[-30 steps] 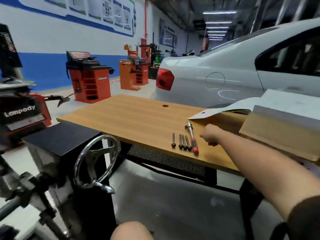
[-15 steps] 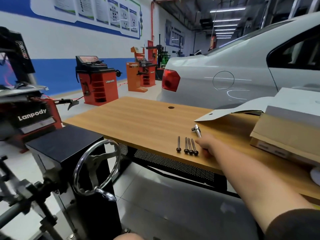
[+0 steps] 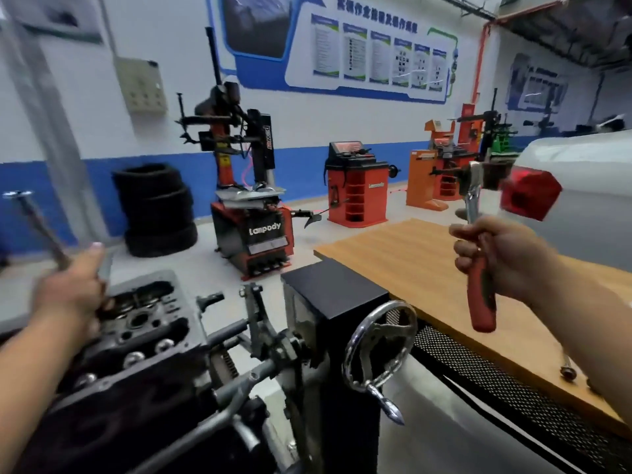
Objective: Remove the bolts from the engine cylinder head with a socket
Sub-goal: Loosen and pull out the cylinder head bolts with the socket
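Observation:
The dark engine cylinder head (image 3: pixel 136 336) sits clamped on a stand at the lower left, its top face with round bores showing. My left hand (image 3: pixel 71 289) hovers over its far end and grips a long bolt (image 3: pixel 34 224) that points up and to the left, head uppermost. My right hand (image 3: pixel 506 258) is raised above the wooden table (image 3: pixel 403 261) and holds a red-handled ratchet (image 3: pixel 480 268) upright, its metal head with the socket at the top. One removed bolt (image 3: pixel 567 367) lies near the table's front edge at the right.
A chrome handwheel (image 3: pixel 379 343) and a black box (image 3: pixel 331 289) of the stand lie between the cylinder head and the table. A tyre changer (image 3: pixel 249 213), stacked tyres (image 3: pixel 157 210), red and orange machines and a grey car (image 3: pixel 581 186) stand farther back.
My right hand has lifted the ratchet off the table. My view has swung left from the table to the cylinder head, and my left hand with a bolt has come into view.

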Action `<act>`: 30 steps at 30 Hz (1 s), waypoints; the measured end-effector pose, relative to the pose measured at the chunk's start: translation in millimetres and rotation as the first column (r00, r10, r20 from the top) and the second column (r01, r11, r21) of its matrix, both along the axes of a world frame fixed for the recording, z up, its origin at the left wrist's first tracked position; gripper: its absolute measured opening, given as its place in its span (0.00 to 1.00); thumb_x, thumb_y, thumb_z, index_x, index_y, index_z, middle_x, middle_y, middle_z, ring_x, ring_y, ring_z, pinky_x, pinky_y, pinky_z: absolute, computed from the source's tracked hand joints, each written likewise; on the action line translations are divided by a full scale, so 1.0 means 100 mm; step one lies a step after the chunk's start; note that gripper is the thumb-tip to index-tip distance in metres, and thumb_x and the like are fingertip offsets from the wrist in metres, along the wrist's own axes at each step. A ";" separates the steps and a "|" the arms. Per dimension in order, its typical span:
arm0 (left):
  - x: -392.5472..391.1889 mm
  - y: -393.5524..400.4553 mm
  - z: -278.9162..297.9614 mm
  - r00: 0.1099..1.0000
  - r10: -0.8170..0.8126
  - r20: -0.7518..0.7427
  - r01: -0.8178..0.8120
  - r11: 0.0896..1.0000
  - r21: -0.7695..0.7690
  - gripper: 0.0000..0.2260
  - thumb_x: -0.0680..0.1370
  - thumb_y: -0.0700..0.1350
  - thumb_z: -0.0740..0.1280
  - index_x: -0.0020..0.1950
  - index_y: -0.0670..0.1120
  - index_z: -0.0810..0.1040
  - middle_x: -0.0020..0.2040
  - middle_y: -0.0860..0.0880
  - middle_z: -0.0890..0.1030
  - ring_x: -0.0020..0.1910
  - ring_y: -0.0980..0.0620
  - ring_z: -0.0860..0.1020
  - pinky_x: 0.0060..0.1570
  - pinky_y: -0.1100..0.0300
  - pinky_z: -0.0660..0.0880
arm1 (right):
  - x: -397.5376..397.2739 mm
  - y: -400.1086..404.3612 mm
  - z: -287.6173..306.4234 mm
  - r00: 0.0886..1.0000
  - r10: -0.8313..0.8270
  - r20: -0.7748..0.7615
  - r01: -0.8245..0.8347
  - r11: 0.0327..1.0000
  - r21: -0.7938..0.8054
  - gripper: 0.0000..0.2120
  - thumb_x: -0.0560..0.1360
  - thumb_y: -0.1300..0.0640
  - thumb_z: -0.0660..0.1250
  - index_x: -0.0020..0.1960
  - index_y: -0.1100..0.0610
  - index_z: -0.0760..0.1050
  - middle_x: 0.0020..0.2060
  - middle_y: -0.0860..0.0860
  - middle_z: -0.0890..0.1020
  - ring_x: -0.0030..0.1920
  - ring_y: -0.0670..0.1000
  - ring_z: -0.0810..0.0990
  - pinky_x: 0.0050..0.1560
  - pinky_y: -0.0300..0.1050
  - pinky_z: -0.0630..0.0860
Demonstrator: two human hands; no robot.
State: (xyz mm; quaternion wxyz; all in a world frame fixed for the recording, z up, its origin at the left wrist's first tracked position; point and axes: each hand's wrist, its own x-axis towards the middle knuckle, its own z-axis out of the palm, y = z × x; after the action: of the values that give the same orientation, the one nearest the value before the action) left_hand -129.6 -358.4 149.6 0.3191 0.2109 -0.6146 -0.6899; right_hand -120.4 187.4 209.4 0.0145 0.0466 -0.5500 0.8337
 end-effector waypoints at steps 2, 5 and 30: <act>0.09 0.08 0.06 0.999 0.016 -0.044 -0.018 0.999 -0.041 0.21 0.70 0.64 0.70 0.35 0.50 0.67 0.21 0.53 0.67 0.15 0.55 0.64 0.29 0.57 0.63 | -0.11 -0.61 0.09 0.998 0.030 -0.050 -0.022 0.987 0.157 0.11 0.76 0.68 0.58 0.49 0.51 0.68 0.36 0.51 0.73 0.23 0.44 0.63 0.18 0.36 0.60; 0.19 0.08 0.13 0.996 0.085 -0.019 -0.087 0.991 -0.103 0.21 0.72 0.63 0.71 0.34 0.49 0.68 0.19 0.54 0.67 0.21 0.50 0.67 0.32 0.54 0.65 | -0.11 -1.49 0.09 0.977 0.178 -0.117 -0.108 0.887 0.449 0.17 0.81 0.64 0.62 0.56 0.40 0.74 0.37 0.55 0.78 0.24 0.46 0.63 0.22 0.37 0.58; 0.23 0.03 0.08 0.998 -0.064 -0.022 0.053 0.944 -0.325 0.23 0.81 0.65 0.64 0.36 0.51 0.65 0.23 0.59 0.67 0.22 0.60 0.64 0.30 0.58 0.64 | 0.02 -4.09 1.55 0.529 0.753 -0.391 0.435 0.155 0.887 0.26 0.76 0.58 0.73 0.65 0.34 0.69 0.45 0.46 0.80 0.30 0.46 0.83 0.31 0.44 0.83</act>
State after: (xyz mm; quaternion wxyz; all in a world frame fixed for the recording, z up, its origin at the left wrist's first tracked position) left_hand -106.3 -355.5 157.5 0.3388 0.1260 -0.7203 -0.5920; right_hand -118.6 -221.6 364.3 0.1252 0.4993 -0.8474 0.1300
